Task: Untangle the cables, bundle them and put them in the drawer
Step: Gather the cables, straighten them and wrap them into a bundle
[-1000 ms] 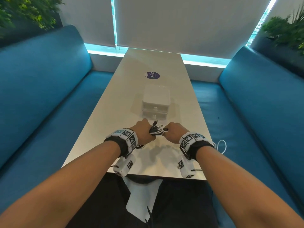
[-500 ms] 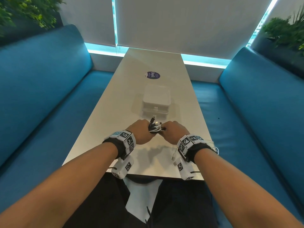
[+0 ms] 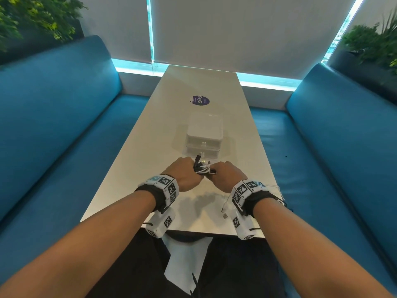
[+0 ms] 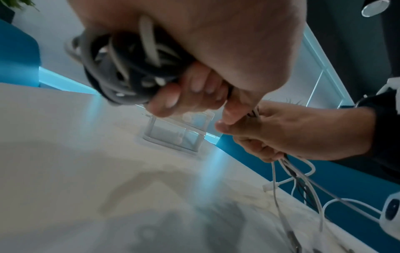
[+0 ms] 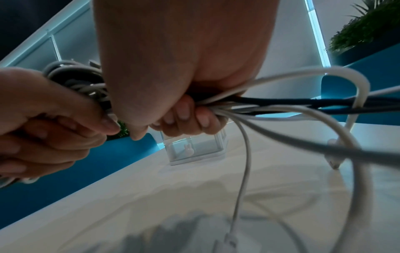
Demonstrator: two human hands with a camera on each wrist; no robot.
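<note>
The cables [image 3: 202,167] sit bunched between your two hands, raised above the tabletop [image 3: 150,168] near its front edge, just in front of the drawer box [image 3: 204,134]. Your left hand [image 3: 184,176] is clenched around the coiled part of the bundle, black and white loops packed into the curled fingers [image 4: 173,101]. Your right hand [image 3: 227,176] grips the loose strands just beside the coil, fingers [image 5: 188,118] wrapped round them. From that fist the free ends trail down toward the front right corner of the tabletop, where a plug [image 3: 224,216] hangs close to the surface. The drawer box stands along the tabletop's middle line, both drawers shut, with a round purple sticker [image 3: 200,100] beyond it toward the far edge.
</note>
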